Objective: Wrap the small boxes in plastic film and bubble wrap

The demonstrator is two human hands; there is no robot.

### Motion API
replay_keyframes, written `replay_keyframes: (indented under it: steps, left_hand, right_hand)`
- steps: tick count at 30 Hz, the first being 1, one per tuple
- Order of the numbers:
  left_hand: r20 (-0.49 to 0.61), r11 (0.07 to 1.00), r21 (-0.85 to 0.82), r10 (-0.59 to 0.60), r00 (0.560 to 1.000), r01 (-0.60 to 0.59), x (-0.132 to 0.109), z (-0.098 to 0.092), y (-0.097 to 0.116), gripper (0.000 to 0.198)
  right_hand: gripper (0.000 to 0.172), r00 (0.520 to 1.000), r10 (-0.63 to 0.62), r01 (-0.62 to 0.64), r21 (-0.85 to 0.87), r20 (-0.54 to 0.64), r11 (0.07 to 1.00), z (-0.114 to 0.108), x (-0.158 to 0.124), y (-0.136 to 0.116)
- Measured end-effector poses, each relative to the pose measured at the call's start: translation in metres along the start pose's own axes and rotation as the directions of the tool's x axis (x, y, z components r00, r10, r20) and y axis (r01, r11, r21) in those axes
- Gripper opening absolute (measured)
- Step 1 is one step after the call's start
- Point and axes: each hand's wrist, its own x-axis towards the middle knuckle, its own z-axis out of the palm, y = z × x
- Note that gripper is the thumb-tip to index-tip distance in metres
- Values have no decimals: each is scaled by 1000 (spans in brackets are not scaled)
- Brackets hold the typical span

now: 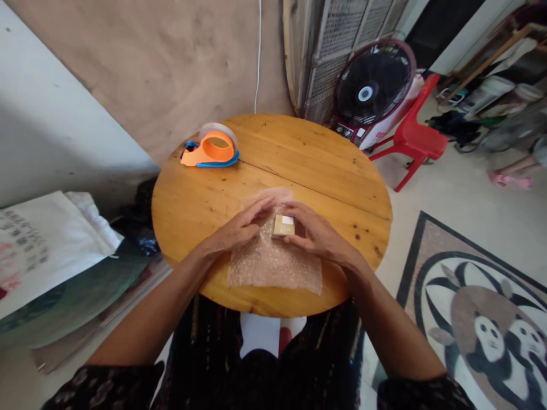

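Observation:
A small tan cardboard box (280, 229) with a white label on top sits on a sheet of clear bubble wrap (273, 270) on the round wooden table (337, 171). My right hand (314, 230) grips the box from the right, its thumb at the near edge and its fingers around the far side. On the box's left, my left hand (245, 225) rests over the bubble wrap with its fingers stretched out and its thumb apart. The far part of the wrap shows beyond both hands.
An orange and blue tape dispenser (216, 149) stands at the table's far left. Beyond the table on the right are a fan (371, 85) and a red plastic chair (421, 134). A white sack (55, 245) lies at the left. Someone's foot in a pink sandal (510, 180) shows at far right.

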Motion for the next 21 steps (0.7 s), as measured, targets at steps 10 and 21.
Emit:
replay_keyframes:
  steps: [10,21]
  left_hand:
    - [-68,997,37,68,995,-66,-1,4,-13,67]
    - [-75,955,266,157,985,-131,-1,1,-12,66]
  right_hand:
    - [49,1000,23,-23,2,-15,1000,-3,-11,3]
    - [51,1000,11,-10,-58,7,998,10,-10,-5]
